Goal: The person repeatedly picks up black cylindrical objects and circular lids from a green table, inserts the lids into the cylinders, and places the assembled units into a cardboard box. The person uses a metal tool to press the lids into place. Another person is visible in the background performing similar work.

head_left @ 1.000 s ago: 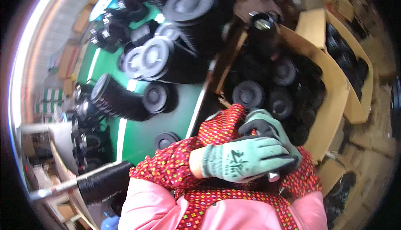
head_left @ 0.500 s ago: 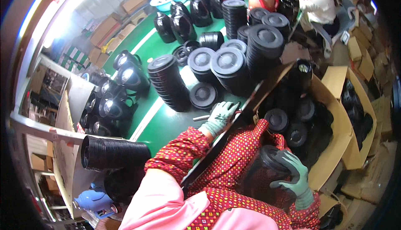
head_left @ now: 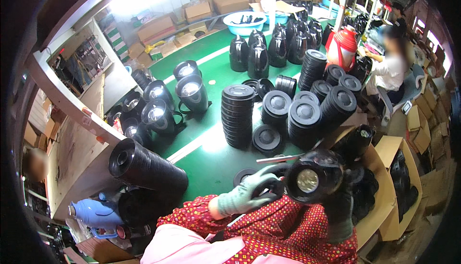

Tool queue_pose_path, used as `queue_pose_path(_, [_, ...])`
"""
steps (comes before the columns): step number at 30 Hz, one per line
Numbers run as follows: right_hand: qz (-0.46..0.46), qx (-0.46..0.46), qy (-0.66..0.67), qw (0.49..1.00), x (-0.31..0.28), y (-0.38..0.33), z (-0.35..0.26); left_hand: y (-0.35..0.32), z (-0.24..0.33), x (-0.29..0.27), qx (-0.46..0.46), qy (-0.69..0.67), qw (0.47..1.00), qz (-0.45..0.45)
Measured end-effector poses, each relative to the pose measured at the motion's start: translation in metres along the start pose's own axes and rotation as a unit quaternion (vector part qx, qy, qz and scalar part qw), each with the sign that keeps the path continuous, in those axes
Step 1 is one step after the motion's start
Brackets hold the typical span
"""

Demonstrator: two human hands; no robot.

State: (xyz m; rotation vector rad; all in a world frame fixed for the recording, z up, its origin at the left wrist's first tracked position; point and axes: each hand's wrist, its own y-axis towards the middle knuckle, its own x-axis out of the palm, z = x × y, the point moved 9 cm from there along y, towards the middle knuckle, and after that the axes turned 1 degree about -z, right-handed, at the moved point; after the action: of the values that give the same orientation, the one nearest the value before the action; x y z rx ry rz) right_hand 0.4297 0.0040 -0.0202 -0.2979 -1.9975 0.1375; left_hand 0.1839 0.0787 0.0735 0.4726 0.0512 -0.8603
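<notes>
Raised since: black kettle, shiny inside, both hands.

A green desk is covered beyond the gloved fingers with stacks of black lids, black kettle bodies farther left, and a blue basin at the far end.

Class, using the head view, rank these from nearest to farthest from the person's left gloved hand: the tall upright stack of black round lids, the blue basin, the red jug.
1. Tall upright stack of black round lids, just beyond the left gloved hand.
2. Red jug, far right.
3. Blue basin, at the table's far end.
</notes>
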Motion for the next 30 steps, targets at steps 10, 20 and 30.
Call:
queue_pose_path(10, [-0.052, -0.02, -0.45, 0.891, 0.023, 0.06, 0.098, 0.037, -0.02, -0.256, 0.055, 0.139, 0.901, 0.408])
queue_pose_path(20, [-0.181, -0.183, -0.677, 0.69, 0.046, 0.042, 0.114, 0.087, -0.34, -0.475, -0.226, 0.138, 0.832, 0.487])
queue_pose_path(30, [-0.207, -0.203, -0.678, 0.676, 0.051, 0.04, 0.105, 0.161, -0.209, -0.385, -0.08, 0.613, 0.669, 0.413])
